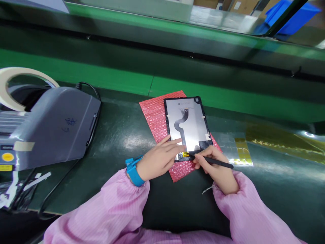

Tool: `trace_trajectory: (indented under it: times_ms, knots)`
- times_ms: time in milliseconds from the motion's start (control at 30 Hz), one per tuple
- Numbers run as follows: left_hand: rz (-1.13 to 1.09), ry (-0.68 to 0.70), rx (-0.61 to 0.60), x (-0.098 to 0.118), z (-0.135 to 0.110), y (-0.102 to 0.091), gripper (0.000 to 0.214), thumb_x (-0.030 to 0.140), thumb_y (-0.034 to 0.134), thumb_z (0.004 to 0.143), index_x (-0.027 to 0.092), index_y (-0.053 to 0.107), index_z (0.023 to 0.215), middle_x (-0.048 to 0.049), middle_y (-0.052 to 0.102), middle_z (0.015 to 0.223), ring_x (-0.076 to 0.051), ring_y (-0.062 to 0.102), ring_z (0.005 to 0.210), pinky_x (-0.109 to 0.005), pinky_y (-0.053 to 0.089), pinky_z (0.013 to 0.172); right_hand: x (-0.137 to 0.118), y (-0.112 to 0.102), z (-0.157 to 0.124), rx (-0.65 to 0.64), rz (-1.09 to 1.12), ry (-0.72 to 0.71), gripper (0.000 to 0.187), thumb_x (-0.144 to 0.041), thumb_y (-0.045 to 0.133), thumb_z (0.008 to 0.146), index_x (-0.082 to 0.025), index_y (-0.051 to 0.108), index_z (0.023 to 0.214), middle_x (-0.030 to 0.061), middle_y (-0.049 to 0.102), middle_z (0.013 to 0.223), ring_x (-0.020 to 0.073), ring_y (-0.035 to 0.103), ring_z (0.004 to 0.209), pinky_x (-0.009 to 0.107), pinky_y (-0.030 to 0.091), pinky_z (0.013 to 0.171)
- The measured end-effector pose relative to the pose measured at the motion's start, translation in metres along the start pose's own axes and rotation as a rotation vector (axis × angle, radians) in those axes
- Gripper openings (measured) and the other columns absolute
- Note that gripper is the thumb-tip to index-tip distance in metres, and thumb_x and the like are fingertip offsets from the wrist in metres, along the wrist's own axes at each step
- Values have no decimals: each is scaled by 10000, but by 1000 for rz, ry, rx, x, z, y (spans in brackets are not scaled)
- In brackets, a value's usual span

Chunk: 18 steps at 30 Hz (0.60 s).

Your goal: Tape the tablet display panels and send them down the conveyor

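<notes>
A tablet panel (189, 127) lies back side up on a pink bubble-wrap sheet (156, 113), showing a silver plate and a black flex cable. My left hand (159, 157), with a blue wrist strap, rests flat with fingers stretched onto the panel's near left corner. My right hand (215, 166) is closed around a thin black stick tool (215, 162). The tool's tip touches a small yellow tape piece (186, 154) at the panel's near edge.
A grey tape dispenser machine (56, 125) with a cable and a white tape roll (15, 79) stands at the left. Cut tape strips (38, 178) lie by it. A green conveyor belt (228, 98) runs behind. Yellowish film (243, 152) is stuck on the mat at right.
</notes>
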<state>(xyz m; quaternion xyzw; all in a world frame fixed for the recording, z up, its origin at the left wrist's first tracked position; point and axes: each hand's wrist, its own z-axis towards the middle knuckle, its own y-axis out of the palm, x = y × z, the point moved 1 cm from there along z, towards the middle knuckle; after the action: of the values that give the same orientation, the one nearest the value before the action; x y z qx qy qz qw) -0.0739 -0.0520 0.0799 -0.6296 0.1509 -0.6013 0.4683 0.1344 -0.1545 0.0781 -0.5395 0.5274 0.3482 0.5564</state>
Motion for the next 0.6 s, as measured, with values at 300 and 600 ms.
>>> trace_trajectory:
  times_ms: [300, 600]
  knots:
    - [-1, 0, 1, 1, 0, -1, 431, 73, 374, 962, 203, 513, 1349, -71, 651, 1364, -212, 433, 1442, -520, 281, 1240, -5, 1, -1, 24, 14, -36, 228, -400, 711, 903, -224, 624, 788, 14, 730, 669, 154, 659, 538, 277, 513, 523]
    - [-4, -9, 6, 1, 0, -1, 417, 63, 370, 963, 182, 517, 1335, -88, 648, 1367, -209, 436, 1440, -514, 288, 1238, -7, 2, -1, 30, 48, -31, 232, -394, 714, 903, -224, 615, 780, 30, 735, 701, 171, 682, 583, 289, 517, 537]
